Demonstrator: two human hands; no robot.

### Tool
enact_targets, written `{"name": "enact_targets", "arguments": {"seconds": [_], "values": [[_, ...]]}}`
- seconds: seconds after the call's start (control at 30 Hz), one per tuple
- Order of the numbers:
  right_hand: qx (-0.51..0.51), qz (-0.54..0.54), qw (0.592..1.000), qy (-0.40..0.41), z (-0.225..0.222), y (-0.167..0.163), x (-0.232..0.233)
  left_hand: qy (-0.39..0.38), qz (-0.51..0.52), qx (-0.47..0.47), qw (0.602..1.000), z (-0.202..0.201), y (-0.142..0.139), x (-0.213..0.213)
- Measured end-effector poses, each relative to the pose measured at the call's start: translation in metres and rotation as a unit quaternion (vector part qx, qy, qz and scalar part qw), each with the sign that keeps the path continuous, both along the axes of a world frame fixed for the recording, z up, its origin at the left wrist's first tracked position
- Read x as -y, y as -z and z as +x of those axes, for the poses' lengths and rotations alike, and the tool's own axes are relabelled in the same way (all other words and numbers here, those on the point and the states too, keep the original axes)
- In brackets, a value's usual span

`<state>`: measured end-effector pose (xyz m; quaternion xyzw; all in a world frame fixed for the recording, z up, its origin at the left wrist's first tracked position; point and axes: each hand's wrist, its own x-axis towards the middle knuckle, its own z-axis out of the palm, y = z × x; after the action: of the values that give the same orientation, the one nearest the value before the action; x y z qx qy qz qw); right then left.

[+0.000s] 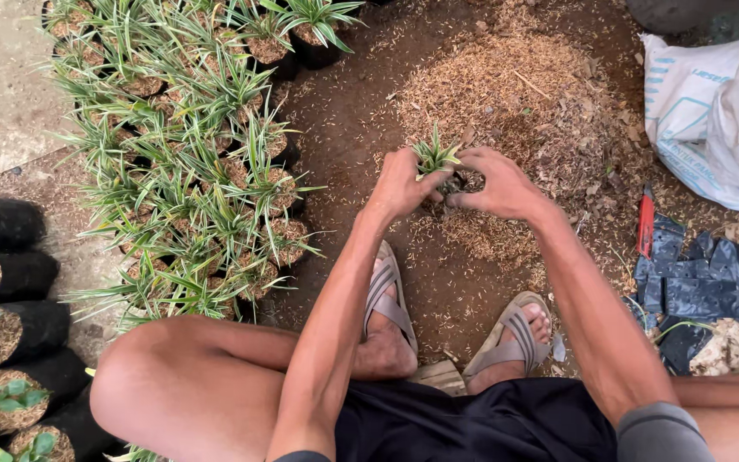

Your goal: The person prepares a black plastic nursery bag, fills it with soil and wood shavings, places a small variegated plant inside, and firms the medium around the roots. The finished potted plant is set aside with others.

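Brown soil (361,128) covers the ground in front of the squatting person, with a mound of tan rice husk (506,94) heaped on it just beyond the hands.

Left hand (399,184): fingers curled around the near-left side of a small black grow bag (453,183), gripping it. Right hand (499,184): closed on the bag's right side, thumb and fingers pinching the rim. The two hands nearly meet around the bag.

A seedling (434,156) with narrow green-and-white striped leaves stands upright out of the bag, between the two hands. The bag sits low at the near edge of the husk mound; whether it rests on the ground or is lifted slightly cannot be told, since the hands hide its base.

To the left, a dense block of potted striped plants (190,162) of the same kind, in black bags, topped with husk. Further left, a row of larger black bags (10,274), some holding broad-leaved green shoots.

To the right: a red-handled tool (646,221) lying on the soil, just beside a pile of flat empty black bags (699,282). A white woven sack (712,111) lies beyond them at the upper right.

Both feet in grey sandals (387,299), planted on the soil below the hands.
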<state>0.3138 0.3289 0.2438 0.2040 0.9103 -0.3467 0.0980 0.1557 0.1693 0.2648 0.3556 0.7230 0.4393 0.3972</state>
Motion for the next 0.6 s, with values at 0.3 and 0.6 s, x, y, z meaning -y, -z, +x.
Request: {"name": "enact_targets", "arguments": {"seconds": [0.3, 0.6], "values": [[0.067, 0.009, 0.997, 0.047, -0.023, 0.018, 0.024, 0.005, -0.036, -0.013, 0.999, 0.001, 0.045, -0.010], [-0.055, 0.188, 0.981, 0.010, -0.024, 0.041, 0.035, -0.014, 0.027, -0.164, 0.986, 0.012, 0.075, -0.015]]}}
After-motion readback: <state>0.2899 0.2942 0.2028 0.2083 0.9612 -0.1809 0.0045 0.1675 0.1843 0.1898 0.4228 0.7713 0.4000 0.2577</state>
